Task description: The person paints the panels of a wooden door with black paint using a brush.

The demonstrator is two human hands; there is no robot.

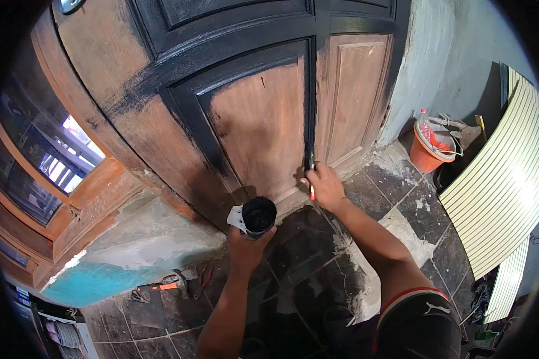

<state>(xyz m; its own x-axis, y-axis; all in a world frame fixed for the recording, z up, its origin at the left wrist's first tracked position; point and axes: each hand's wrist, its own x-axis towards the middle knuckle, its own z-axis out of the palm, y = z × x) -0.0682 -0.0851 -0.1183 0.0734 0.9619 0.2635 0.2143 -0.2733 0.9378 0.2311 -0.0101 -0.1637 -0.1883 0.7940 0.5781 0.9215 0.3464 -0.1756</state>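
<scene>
My right hand (324,186) is closed around a paintbrush (311,190) with a red-tipped handle. Its dark bristles touch the vertical moulding between two panels, low on the wooden door (260,128). Black paint covers the upper door and the frame around the middle panel, while the panel faces and lower left are bare brown wood. In my left hand (245,244) is a small round paint cup (259,215), dark inside, with a whitish flap at its left side. The cup is held in front of the door's lower edge.
An orange bucket (428,149) holding a plastic bottle stands by the wall at right. Ribbed cream panels (497,179) lean beyond it. On the tiled floor at left lie a hammer (181,283), pliers (205,280) and an orange-handled tool (164,287). A wood-framed window (54,155) is at left.
</scene>
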